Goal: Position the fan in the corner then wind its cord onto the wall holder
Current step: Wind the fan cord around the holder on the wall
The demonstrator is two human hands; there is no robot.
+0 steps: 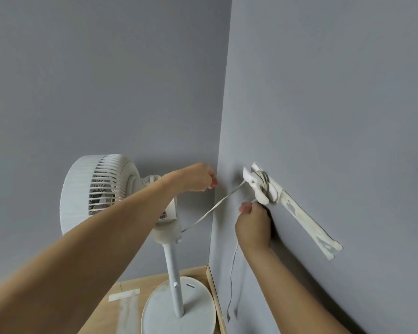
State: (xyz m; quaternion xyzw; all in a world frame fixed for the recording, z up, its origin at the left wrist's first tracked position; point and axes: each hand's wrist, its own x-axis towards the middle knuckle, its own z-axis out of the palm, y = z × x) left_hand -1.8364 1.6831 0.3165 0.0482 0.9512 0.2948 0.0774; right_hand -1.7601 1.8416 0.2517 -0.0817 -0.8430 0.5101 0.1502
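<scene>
A white pedestal fan [99, 189] stands in the corner on its round base [179, 307]. Its flat white cord [210, 210] runs taut from the fan's neck up to the white wall holder [260, 183] on the right wall, where several turns lie around the prongs. My right hand [253, 225] sits just below the holder, closed on the cord, and the loose tail hangs down along the wall. My left hand [198, 178] is raised near the corner, left of the holder, with fingers curled; I cannot see the cord in it.
Two grey walls meet in the corner [223, 141]. A strip of white patching [309, 225] slants down the right wall from the holder. The floor [101, 317] is light wood with a piece of white tape [123, 295] on it.
</scene>
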